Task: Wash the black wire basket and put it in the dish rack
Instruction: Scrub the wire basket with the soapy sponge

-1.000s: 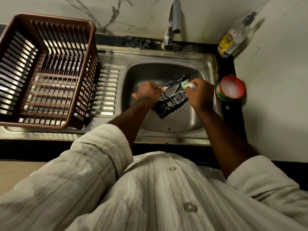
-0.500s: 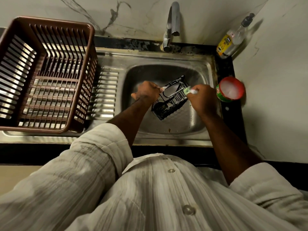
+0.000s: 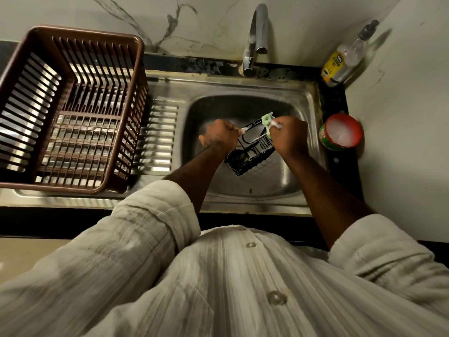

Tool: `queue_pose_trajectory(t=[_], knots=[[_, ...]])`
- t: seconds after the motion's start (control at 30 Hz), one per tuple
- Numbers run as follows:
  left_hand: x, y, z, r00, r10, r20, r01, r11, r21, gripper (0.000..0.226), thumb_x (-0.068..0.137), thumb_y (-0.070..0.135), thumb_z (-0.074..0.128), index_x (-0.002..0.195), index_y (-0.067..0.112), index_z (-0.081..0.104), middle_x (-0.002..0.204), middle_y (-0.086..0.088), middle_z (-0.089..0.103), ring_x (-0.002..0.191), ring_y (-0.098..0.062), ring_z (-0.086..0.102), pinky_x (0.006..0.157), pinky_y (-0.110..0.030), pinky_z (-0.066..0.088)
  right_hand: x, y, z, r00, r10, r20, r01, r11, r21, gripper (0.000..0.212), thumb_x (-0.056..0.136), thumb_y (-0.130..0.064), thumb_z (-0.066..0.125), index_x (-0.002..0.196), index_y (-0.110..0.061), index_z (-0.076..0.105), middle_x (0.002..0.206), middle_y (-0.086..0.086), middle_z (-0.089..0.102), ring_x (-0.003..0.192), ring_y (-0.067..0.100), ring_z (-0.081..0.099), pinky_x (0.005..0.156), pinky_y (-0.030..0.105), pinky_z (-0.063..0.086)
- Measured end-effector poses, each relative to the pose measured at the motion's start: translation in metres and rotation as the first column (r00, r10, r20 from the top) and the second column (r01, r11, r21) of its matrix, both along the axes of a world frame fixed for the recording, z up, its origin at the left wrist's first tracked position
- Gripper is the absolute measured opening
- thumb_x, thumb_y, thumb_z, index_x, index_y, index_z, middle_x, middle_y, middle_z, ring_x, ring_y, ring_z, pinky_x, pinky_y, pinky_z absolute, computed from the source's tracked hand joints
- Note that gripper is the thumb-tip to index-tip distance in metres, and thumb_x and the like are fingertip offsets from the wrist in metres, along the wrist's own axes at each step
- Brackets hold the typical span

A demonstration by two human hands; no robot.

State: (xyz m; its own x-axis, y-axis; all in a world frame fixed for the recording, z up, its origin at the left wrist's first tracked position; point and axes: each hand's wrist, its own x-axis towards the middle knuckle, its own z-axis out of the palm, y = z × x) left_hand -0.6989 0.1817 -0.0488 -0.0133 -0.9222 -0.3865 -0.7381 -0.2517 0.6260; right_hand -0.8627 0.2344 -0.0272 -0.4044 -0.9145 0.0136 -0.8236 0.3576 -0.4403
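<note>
Black wire basket (image 3: 251, 155) tilted over steel sink (image 3: 243, 105); my left hand (image 3: 221, 137) gripped its rim, my right hand (image 3: 289, 137) pinched soapy green scrubber (image 3: 267, 119) against top edge. Brown dish rack (image 3: 97, 37) stood left on drainboard.

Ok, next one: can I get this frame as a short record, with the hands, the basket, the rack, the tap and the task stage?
left hand: grips the black wire basket by its left edge
right hand: holds a green scrubber against the basket's top edge
black wire basket: tilted, held over the sink, white foam on it
dish rack: brown, on the drainboard left of the sink; basket not in it
tap: no water seen running
task stage: scrubbing; racking not yet done
</note>
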Motion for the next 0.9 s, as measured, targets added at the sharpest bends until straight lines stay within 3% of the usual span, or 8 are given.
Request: queue_pose_trajectory(t=[0.07,0.2,0.37,0.47,0.53,0.67,0.77,0.9], knots=[[-0.001,0.000,0.002,1.000,-0.008,0.017,0.008,1.000,-0.002,0.024,0.087,0.054,0.069,0.090,0.031,0.077,0.089,0.009,0.073,0.098,-0.014,0.063,0.101,-0.043,0.039,-0.002,0.008,-0.005,1.000,-0.017,-0.005,0.017,1.000,0.011,0.021,0.091,-0.016,0.059,0.080,-0.003,0.070,0.075,0.016,0.069,0.058,0.022,0.047,0.046,0.023,0.023],[-0.001,-0.003,0.001,1.000,-0.016,0.006,0.016,1.000,0.026,0.024,0.084,0.054,0.072,0.073,0.032,0.071,0.083,0.007,0.072,0.093,-0.016,0.065,0.098,-0.047,0.046,-0.003,0.023,-0.008,1.000,-0.012,0.011,0.011,1.000,0.026,0.020,0.088,-0.018,0.064,0.089,-0.002,0.075,0.082,0.019,0.073,0.071,0.034,0.065,0.057,0.024,0.030],[0.000,-0.006,-0.004,1.000,-0.010,-0.005,0.010,1.000,0.017,0.029,0.084,0.055,0.072,0.068,0.030,0.069,0.082,0.007,0.071,0.093,-0.017,0.064,0.103,-0.052,0.042,-0.009,0.011,0.014,0.999,0.009,0.047,-0.006,0.998,-0.064,0.019,0.087,-0.014,0.063,0.072,-0.008,0.071,0.058,0.001,0.058,0.048,0.010,0.045,0.041,0.014,0.023],[0.000,-0.004,0.000,1.000,0.014,-0.010,-0.013,0.999,0.038,0.027,0.086,0.053,0.070,0.084,0.027,0.077,0.090,0.006,0.073,0.100,-0.016,0.061,0.106,-0.052,0.033,0.008,-0.008,0.023,0.990,0.133,0.041,-0.128,0.985,-0.116,0.011,0.090,-0.010,0.065,0.091,-0.008,0.076,0.076,0.001,0.070,0.059,0.006,0.055,0.048,0.004,0.035],[0.001,-0.002,0.002,1.000,0.021,-0.016,-0.020,0.999,0.050,0.025,0.088,0.050,0.070,0.093,0.027,0.078,0.096,0.005,0.074,0.103,-0.016,0.059,0.107,-0.051,0.032,0.025,-0.017,0.015,0.973,0.227,0.040,-0.222,0.970,-0.104,0.013,0.090,-0.008,0.065,0.098,-0.009,0.075,0.089,0.006,0.074,0.074,0.016,0.064,0.062,0.019,0.052],[0.002,-0.002,0.001,0.998,0.038,-0.040,-0.035,0.997,0.068,0.010,0.090,0.031,0.069,0.097,0.028,0.077,0.105,0.003,0.073,0.109,-0.020,0.060,0.109,-0.051,0.033,0.056,-0.015,-0.010,0.922,0.384,-0.044,-0.384,0.923,0.006,0.020,0.085,-0.003,0.062,0.095,-0.013,0.076,0.096,0.011,0.068,0.090,0.030,0.063,0.072,0.035,0.052],[-0.001,-0.001,0.003,0.998,0.027,-0.055,-0.023,0.997,0.073,0.010,0.092,0.030,0.068,0.096,0.032,0.077,0.107,0.009,0.072,0.112,-0.016,0.058,0.111,-0.051,0.028,0.040,-0.018,-0.013,0.924,0.363,-0.121,-0.366,0.931,-0.001,0.026,0.090,-0.002,0.059,0.108,-0.011,0.076,0.113,0.013,0.066,0.106,0.029,0.059,0.086,0.033,0.050],[-0.004,-0.001,0.000,0.996,0.055,-0.065,-0.050,0.996,0.071,0.007,0.091,0.035,0.070,0.092,0.033,0.076,0.111,0.015,0.071,0.116,-0.014,0.056,0.111,-0.051,0.027,-0.004,-0.035,-0.018,0.975,0.191,-0.113,-0.193,0.981,-0.002,0.029,0.090,0.000,0.066,0.117,-0.007,0.072,0.119,0.014,0.068,0.108,0.025,0.065,0.083,0.020,0.048]])
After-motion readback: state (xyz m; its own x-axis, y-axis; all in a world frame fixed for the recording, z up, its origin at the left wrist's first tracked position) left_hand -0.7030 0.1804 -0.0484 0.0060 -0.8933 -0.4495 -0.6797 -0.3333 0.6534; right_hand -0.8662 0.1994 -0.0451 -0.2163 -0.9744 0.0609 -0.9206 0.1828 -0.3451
